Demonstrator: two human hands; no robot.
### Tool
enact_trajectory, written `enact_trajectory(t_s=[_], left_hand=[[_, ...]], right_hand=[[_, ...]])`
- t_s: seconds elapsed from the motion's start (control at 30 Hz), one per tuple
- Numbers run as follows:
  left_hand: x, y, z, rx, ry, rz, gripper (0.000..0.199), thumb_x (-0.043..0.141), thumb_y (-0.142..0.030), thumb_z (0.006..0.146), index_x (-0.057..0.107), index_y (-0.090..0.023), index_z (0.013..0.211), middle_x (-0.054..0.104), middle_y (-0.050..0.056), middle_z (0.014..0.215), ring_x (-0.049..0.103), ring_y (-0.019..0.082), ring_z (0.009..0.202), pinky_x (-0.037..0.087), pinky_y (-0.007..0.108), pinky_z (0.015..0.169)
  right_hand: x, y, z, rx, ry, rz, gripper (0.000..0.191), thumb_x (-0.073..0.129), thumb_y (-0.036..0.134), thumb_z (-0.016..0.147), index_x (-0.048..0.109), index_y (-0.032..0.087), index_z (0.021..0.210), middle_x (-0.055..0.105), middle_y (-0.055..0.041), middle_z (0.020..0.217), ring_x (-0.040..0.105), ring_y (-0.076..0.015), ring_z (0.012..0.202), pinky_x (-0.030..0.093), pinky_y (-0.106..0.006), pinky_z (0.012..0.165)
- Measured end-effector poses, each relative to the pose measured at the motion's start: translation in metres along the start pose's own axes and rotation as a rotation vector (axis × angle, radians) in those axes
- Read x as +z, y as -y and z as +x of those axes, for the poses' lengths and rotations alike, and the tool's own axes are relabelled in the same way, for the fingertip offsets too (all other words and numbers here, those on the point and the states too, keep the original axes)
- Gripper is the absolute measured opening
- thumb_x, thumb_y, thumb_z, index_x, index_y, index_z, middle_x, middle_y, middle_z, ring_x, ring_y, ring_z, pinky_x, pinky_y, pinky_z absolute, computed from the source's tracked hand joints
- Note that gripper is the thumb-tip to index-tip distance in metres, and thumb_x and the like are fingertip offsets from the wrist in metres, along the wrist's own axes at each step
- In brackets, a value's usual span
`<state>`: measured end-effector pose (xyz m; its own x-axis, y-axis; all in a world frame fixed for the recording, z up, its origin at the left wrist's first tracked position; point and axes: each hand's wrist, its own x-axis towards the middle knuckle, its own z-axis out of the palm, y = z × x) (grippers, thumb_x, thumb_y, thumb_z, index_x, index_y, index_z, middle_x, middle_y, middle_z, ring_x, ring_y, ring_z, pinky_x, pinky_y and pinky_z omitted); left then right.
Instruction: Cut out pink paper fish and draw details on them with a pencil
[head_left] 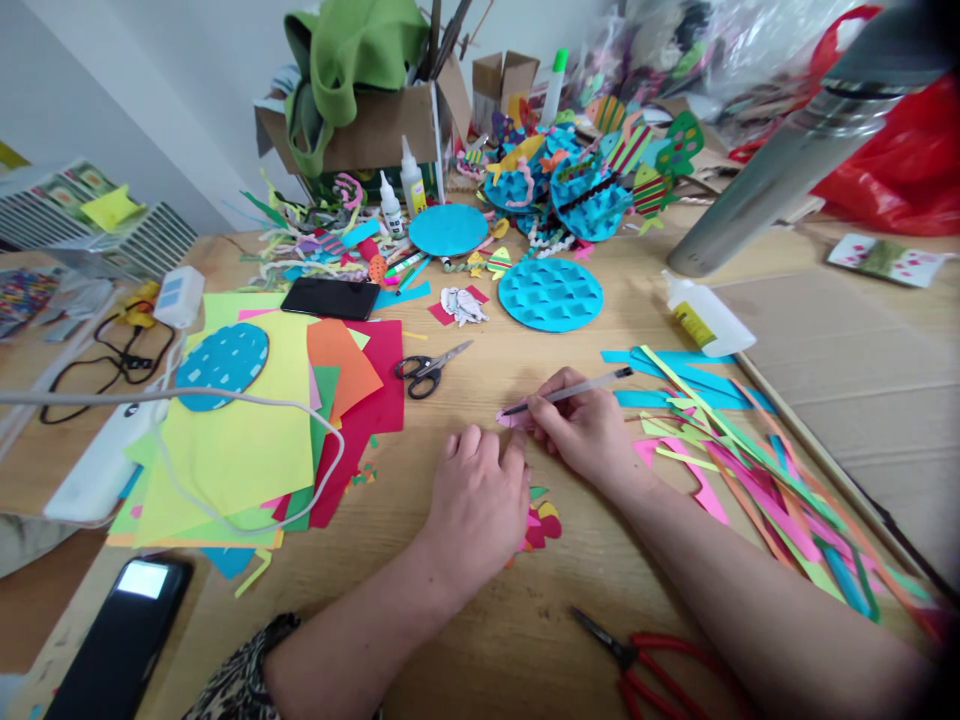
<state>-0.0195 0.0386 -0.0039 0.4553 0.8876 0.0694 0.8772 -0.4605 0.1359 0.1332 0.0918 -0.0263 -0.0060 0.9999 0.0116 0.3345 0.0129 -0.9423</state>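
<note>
Wooden craft table (487, 375): pen over pink paper piece

Pink paper piece (510, 417) is located right of, and nearer the wearer than, the black-handled scissors (436, 366). Pen (574, 390) is pinched by the right hand (581, 425), thumb and fingers closed; long axis slanted, tip end toward the scissors' side, over the paper. Paper is placed left of the right fingertips, just beyond the left hand (480, 490), fingers half curled; grip can't be told.
</note>
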Motion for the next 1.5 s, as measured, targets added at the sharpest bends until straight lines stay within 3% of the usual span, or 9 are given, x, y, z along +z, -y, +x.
enact_trajectory(t_s=[1.5], left_hand=[[-0.0013, -0.0005, -0.0006, 0.005, 0.001, 0.011, 0.032, 0.053, -0.026, 0.095, 0.062, -0.013, 0.122, 0.061, 0.01, 0.088, 0.051, 0.028, 0.089, 0.042, 0.042, 0.076]], right_hand=[[0.0, -0.0019, -0.0006, 0.027, 0.007, 0.025, 0.016, 0.062, 0.031, 0.084, 0.053, 0.022, 0.076, 0.061, 0.0027, 0.054, 0.055, -0.0126, 0.042, 0.041, -0.023, 0.042]])
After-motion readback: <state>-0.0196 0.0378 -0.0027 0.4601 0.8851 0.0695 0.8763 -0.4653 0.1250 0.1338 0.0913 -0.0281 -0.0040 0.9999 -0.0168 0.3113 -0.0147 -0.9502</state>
